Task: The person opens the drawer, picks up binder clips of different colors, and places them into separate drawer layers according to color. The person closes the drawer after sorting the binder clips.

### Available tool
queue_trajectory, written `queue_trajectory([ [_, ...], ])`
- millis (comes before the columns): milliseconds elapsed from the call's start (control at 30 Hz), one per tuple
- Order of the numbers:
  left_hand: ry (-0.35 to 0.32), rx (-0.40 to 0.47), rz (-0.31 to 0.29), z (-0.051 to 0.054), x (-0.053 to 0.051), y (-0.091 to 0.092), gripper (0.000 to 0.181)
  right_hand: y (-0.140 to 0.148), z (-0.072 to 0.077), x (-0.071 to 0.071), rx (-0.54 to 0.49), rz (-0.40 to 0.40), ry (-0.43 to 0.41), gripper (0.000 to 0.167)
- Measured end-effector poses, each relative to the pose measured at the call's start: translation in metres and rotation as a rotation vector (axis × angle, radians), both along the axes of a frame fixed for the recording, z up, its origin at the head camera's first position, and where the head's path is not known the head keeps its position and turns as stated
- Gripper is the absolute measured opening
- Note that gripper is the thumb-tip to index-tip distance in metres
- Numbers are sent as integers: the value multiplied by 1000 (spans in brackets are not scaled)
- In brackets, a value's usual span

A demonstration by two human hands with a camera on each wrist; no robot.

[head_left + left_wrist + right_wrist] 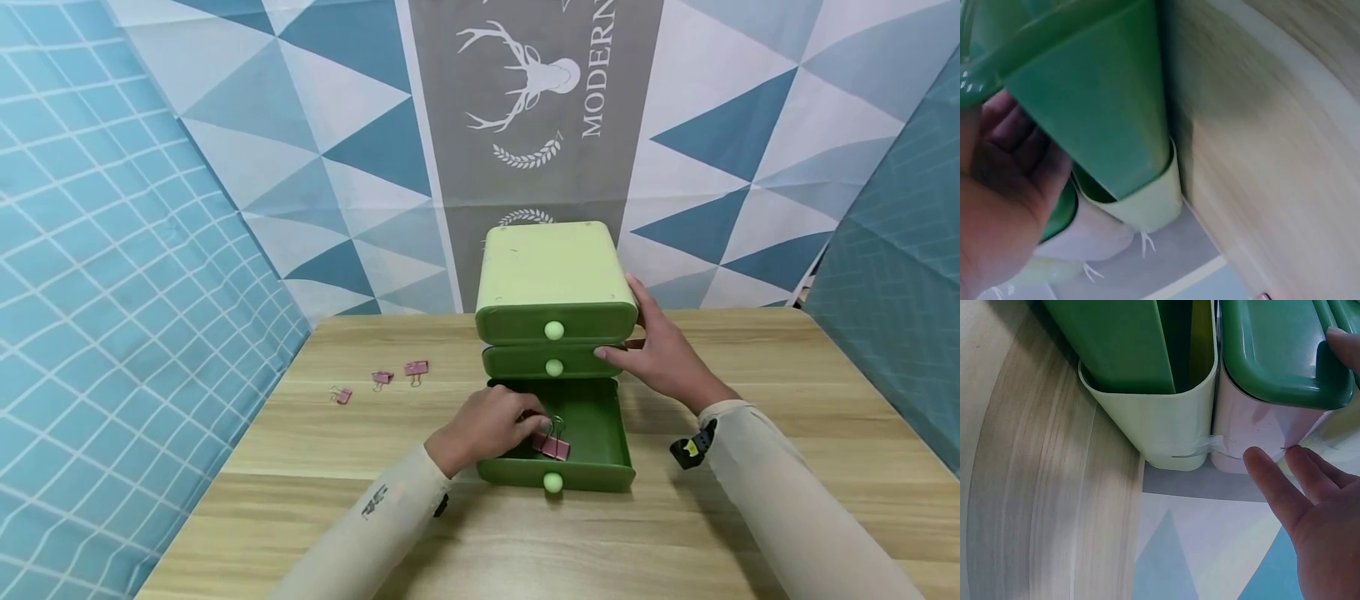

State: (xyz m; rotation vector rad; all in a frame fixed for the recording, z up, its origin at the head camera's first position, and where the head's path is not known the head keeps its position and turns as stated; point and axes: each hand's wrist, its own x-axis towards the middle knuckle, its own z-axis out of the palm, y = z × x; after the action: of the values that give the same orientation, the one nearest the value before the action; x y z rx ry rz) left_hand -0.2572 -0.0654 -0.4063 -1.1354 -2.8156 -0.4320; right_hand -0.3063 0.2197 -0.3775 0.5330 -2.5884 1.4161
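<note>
A small cabinet has green drawers with round pale knobs, and its bottom drawer is pulled out. My left hand reaches over the left wall of that drawer and pinches a pink binder clip with dark wire handles inside it. In the left wrist view the drawer wall hides the fingertips of my left hand. My right hand rests against the cabinet's right side, its thumb on the middle drawer. Straight, spread fingers of my right hand touch the side in the right wrist view.
On the wooden table, left of the cabinet, lie three more pink clips: a left one, a middle one and a right one. A patterned cloth hangs behind, with a blue gridded cloth at the left.
</note>
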Motion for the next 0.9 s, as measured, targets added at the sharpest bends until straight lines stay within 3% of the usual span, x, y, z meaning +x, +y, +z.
queue_trajectory([
  [267, 125, 124, -34, 3, 5, -23, 18, -1, 2, 1, -16, 18, 18, 113],
  [467, 252, 237, -31, -2, 2, -43, 16, 1, -1, 1, -7, 18, 36, 112],
  [667, 347, 260, 38, -8, -8, -69, 19, 1, -2, 1, -4, 16, 44, 113],
  [900, 404, 197, 167, -13, -20, -99, 22, 0, -1, 1, -3, 21, 40, 113],
])
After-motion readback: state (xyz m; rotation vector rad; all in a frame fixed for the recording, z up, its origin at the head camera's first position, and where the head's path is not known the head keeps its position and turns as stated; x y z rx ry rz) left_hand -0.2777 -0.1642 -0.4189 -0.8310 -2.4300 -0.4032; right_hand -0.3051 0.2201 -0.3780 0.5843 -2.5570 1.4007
